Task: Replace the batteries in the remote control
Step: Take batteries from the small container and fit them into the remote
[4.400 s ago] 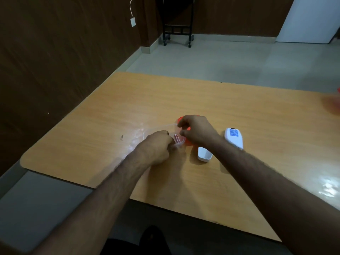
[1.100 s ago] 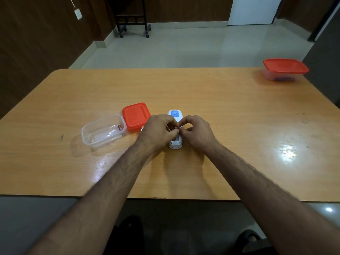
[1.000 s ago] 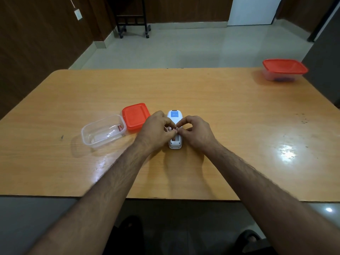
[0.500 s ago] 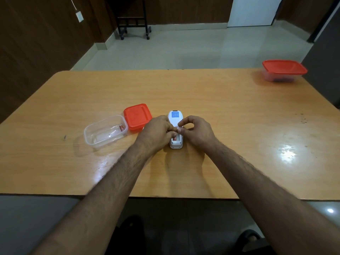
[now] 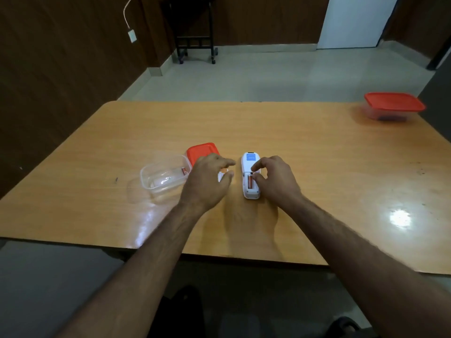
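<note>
Head view: right hand (image 5: 275, 182) fingers (image 5: 256, 177) curl down onto the remote control (image 5: 250, 178), lying back-up on the bench (image 5: 317, 167), pressing a battery (image 5: 250, 182) in its open compartment. Left hand (image 5: 207, 181) fingers hover loosely spread over a white cover (image 5: 220, 176). Beside it, a clear container (image 5: 163, 178) holds another battery (image 5: 184, 170), red lid (image 5: 201, 151) behind.

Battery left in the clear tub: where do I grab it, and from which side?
Probably pinch the battery across its middle, reaching down through the open top of the clear tub: it lies flat in the far right corner, and the walls block sideways approach.
</note>
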